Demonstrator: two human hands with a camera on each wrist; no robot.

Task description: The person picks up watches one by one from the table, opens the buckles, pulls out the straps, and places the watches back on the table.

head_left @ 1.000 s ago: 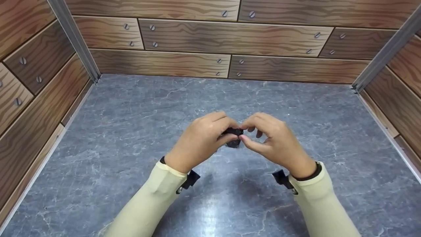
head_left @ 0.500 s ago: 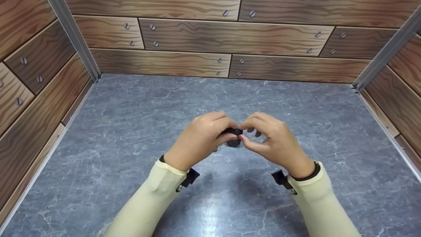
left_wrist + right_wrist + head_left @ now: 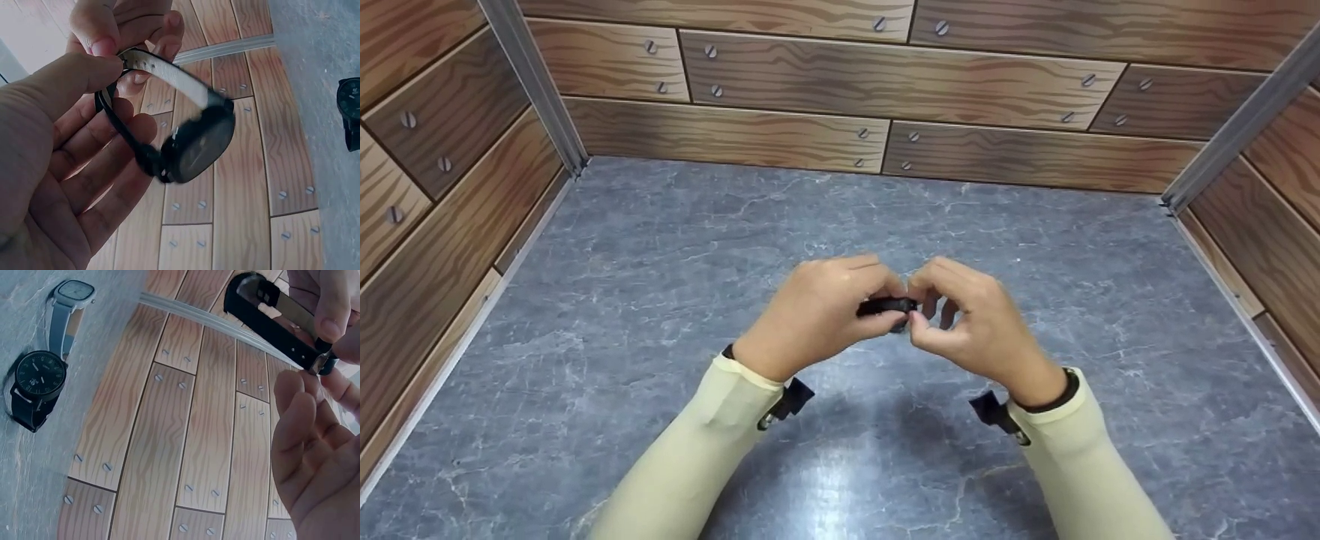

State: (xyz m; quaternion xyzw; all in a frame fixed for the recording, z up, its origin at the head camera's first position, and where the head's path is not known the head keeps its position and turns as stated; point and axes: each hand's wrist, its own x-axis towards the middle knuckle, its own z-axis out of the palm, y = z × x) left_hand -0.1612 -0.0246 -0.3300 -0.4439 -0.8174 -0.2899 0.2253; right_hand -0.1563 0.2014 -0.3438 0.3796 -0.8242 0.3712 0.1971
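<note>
Both hands hold a black wristwatch (image 3: pixel 205 143), its strap joined in a loop and its squarish case hanging from it, slightly blurred. In the left wrist view the left hand (image 3: pixel 84 146) pinches the strap near the buckle between thumb and fingers. The strap's inner side is pale, with small holes near its end. The right hand (image 3: pixel 315 433) pinches the strap at the metal buckle (image 3: pixel 320 361), opposite the left fingertips. From the head view the left hand (image 3: pixel 825 315) and right hand (image 3: pixel 982 326) nearly meet above the table, partly covering the watch (image 3: pixel 885 306).
On the grey marbled surface (image 3: pixel 34 478), the right wrist view shows a round black-dialled watch (image 3: pixel 39 377) and a silver square-cased watch (image 3: pixel 73 292) with a grey strap. Wood-patterned walls (image 3: pixel 780 71) with metal corner posts (image 3: pixel 540 82) stand around the surface.
The watch has turned in the hands, so more of its dark strap shows between the left thumb and fingers. The right hand has shifted slightly left; the head view has tilted a little.
</note>
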